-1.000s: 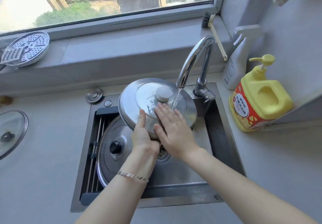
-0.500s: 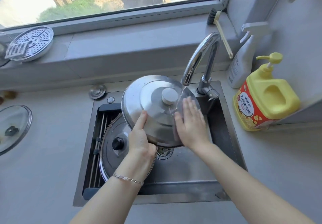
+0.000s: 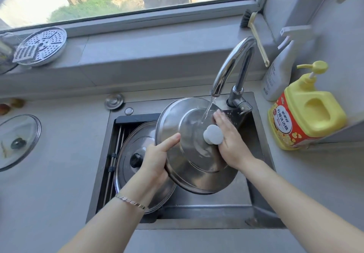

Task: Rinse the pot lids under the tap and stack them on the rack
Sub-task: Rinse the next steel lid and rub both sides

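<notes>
Head view: the only writing is on the yellow pump bottle (image 3: 307, 115) at the right of the counter (image 3: 59, 184). Its red-orange label carries bold Chinese characters that are too blurred to make out. Behind the bottle stands a pale spray bottle (image 3: 279, 71) with print too small to read.

A domed steel lid (image 3: 189, 154), polished and ringed with concentric steps, is held tilted over the sink (image 3: 197, 213), its upper edge under the curved chrome tap (image 3: 232, 62). A thin stream of water (image 3: 207, 111) lands on the dome just above the lid's round white knob (image 3: 213, 134). The left hand (image 3: 157, 158) grasps the lid by its left rim, thumb laid across the top and fingers hidden behind. The right hand (image 3: 230, 140) holds nothing and lies flat against the wet dome with straight fingers, just right of the knob. A thin metal bracelet (image 3: 131, 201) circles the left wrist.

Beneath, a second steel lid (image 3: 128, 144) with a black knob (image 3: 136, 160) lies in the left of the basin, on the slim metal rails of a rack (image 3: 116, 154). A glass lid (image 3: 17, 140) with a dark knob rests on the grey counter at the far left.

On the windowsill (image 3: 147, 42) lie a round perforated steamer plate (image 3: 44, 46) with a small grater (image 3: 25, 53) on it. A dark-bristled brush (image 3: 254, 34) with a cream handle leans in the corner.
</notes>
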`<move>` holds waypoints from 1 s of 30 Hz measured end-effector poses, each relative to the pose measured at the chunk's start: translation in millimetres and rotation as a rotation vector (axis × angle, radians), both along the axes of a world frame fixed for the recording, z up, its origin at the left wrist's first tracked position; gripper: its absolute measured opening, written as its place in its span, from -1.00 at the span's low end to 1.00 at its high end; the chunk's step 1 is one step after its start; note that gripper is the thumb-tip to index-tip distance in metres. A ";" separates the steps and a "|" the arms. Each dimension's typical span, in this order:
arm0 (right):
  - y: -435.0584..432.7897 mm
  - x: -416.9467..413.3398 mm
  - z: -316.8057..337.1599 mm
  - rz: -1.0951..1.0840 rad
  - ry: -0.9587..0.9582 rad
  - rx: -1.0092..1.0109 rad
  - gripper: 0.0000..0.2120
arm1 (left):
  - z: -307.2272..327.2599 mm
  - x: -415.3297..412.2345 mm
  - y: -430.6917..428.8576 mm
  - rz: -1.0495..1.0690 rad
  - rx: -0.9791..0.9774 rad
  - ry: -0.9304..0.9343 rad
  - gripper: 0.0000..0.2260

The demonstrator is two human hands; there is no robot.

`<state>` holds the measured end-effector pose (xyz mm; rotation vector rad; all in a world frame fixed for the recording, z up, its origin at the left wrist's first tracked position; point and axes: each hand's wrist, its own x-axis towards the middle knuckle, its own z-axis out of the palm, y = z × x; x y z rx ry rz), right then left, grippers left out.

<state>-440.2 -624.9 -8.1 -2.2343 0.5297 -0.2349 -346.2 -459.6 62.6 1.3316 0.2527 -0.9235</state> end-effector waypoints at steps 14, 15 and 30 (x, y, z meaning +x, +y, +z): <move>-40.9 33.7 41.4 -0.196 0.041 0.086 -0.63 | 13.0 2.9 7.2 -0.109 -0.074 -0.066 -0.63; -39.4 37.0 39.9 -0.205 0.047 0.079 -0.62 | 13.5 4.3 5.4 -0.111 -0.059 -0.084 -0.64; -12.1 45.2 25.7 -0.007 0.044 0.041 -0.56 | 2.0 -4.0 3.6 -0.172 0.096 -0.184 -0.90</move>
